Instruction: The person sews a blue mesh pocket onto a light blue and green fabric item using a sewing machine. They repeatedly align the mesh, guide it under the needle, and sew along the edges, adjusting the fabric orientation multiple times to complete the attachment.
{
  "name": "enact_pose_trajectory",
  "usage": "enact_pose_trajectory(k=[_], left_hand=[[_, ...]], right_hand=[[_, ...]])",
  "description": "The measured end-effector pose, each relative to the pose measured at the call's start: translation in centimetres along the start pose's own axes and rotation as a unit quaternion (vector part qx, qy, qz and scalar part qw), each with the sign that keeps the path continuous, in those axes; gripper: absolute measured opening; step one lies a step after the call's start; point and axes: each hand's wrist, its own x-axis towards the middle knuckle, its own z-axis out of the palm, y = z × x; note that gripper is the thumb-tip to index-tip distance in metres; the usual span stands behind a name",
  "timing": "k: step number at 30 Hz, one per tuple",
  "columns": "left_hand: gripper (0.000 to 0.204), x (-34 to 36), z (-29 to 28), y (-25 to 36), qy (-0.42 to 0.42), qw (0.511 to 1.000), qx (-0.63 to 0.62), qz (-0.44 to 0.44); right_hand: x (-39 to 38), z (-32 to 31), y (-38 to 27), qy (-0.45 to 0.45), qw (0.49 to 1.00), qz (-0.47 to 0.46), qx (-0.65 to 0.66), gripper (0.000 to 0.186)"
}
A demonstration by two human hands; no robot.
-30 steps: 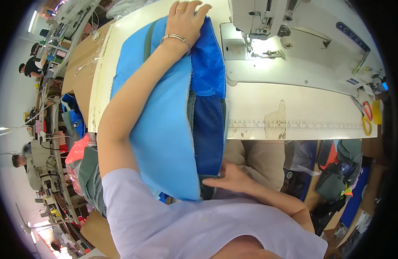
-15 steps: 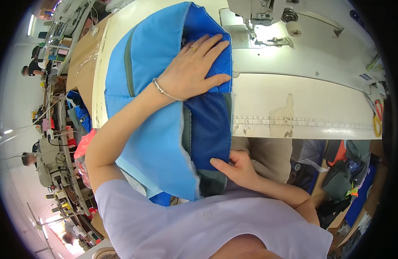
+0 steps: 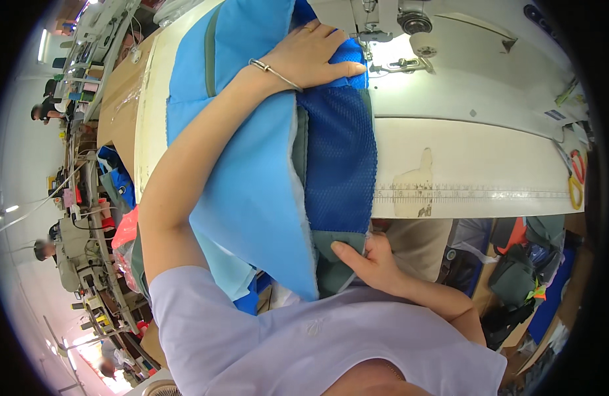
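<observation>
A sewn fabric piece lies across the machine table: a padded light blue panel (image 3: 252, 171), a dark blue mesh panel (image 3: 341, 152) and grey-green trim (image 3: 344, 245). My left hand (image 3: 311, 56) rests flat on the upper part, fingers spread and thumb toward the right edge. That edge lies beside the sewing machine's needle and presser-foot area (image 3: 370, 34). At the near end my right hand (image 3: 377, 263) pinches the grey-green corner, thumb on top and the other fingers underneath, partly hidden.
A ruler strip (image 3: 476, 193) runs along the table's front edge. Scissors (image 3: 575, 179) with red and yellow handles lie at its right end. Dark fabric pieces (image 3: 512, 280) are piled at the lower right. Farther left stand other sewing machines (image 3: 80, 251) with people near them.
The fabric has slid away from me and slightly right, closer to the needle, my left hand moving with it. My right thumb has gone from the mesh's lower edge to the grey-green trim.
</observation>
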Motion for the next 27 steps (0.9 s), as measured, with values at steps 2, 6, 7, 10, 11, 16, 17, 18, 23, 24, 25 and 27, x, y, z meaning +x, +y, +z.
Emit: enact_pose_trajectory(k=[2, 6, 7, 10, 11, 16, 17, 18, 23, 24, 25, 27], left_hand=[[0.071, 0.7, -1.1, 0.5, -0.053, 0.998, -0.003, -0.029], [0.058, 1.7, -1.1, 0.1, -0.064, 0.997, -0.011, -0.032], [0.055, 2.1, -1.0, -0.1, -0.072, 0.997, -0.012, -0.035], [0.05, 2.3, -0.7, -0.7, -0.064, 0.998, -0.015, -0.025], [0.049, 2.2, -0.6, -0.9, -0.056, 0.998, -0.015, -0.023], [0.038, 1.6, -1.5, -0.1, 0.004, 0.998, -0.056, -0.022], [0.036, 1.2, -1.8, -0.1, 0.034, 0.996, -0.076, -0.013], [0.033, 0.8, -2.0, 0.1, 0.063, 0.993, -0.096, -0.003], [0.032, -1.8, -5.1, 3.1, 0.028, 0.991, -0.092, -0.088], [0.031, -2.2, -5.4, 3.4, -0.001, 0.991, -0.09, -0.099], [0.031, -2.4, -5.6, 3.6, -0.028, 0.99, -0.089, -0.11], [0.026, -2.6, -5.4, 3.4, -0.05, 0.992, -0.071, -0.094]], right_hand=[[0.2, -0.4, -0.1, 0.005, 1.0, 0.011, -0.021, 0.018], [0.5, -0.5, -0.7, 0.033, 0.999, 0.002, -0.003, 0.02], [0.6, -0.6, -0.8, 0.036, 0.999, 0.007, 0.011, 0.02], [0.8, -0.8, -1.1, 0.036, 0.999, 0.014, 0.002, 0.021], [0.8, -0.8, -1.2, 0.034, 0.999, 0.016, -0.009, 0.022], [0.7, -0.7, -0.9, 0.028, 0.996, 0.004, -0.079, 0.024], [0.7, -0.7, -0.8, 0.021, 0.995, 0.008, -0.095, 0.024], [0.7, -0.6, -0.8, 0.028, 0.995, -0.013, -0.099, 0.024], [0.9, -0.6, -0.6, 0.03, 0.989, -0.023, -0.143, 0.026], [1.0, -0.5, -0.5, 0.032, 0.989, -0.035, -0.142, 0.026], [1.1, -0.5, -0.4, 0.034, 0.988, -0.047, -0.144, 0.026], [1.3, -0.4, -0.4, 0.039, 0.986, -0.052, -0.156, 0.028]])
